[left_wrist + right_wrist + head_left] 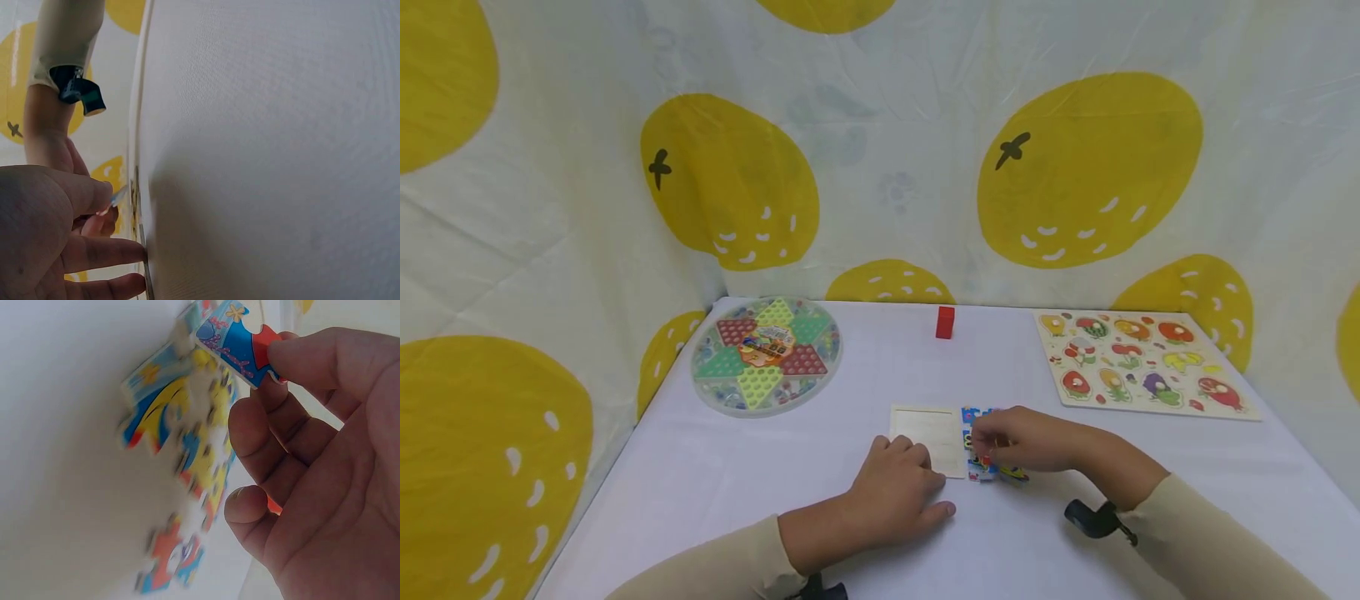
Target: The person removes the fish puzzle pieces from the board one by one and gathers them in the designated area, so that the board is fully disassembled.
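Note:
My right hand [1037, 440] pinches a jigsaw piece [234, 347] between thumb and fingers. The piece is blue and red, with a starfish and coral printed on it. Under and beside this hand lie several colourful loose jigsaw pieces [981, 472], partly hidden by it; they look blurred in the right wrist view. Just left of them, flat on the table, is a pale wooden puzzle tray [936, 433] with a raised border. My left hand [898, 492] has its fingertips on the tray's lower left part, thumb stretched out over the white tabletop.
A round Chinese checkers board [767, 354] with coloured star points lies at the back left. A small red block [945, 322] stands at the back middle. At the right is a wooden fruit puzzle board [1138, 358]. A curtain [895, 167] with yellow fruit prints hangs behind.

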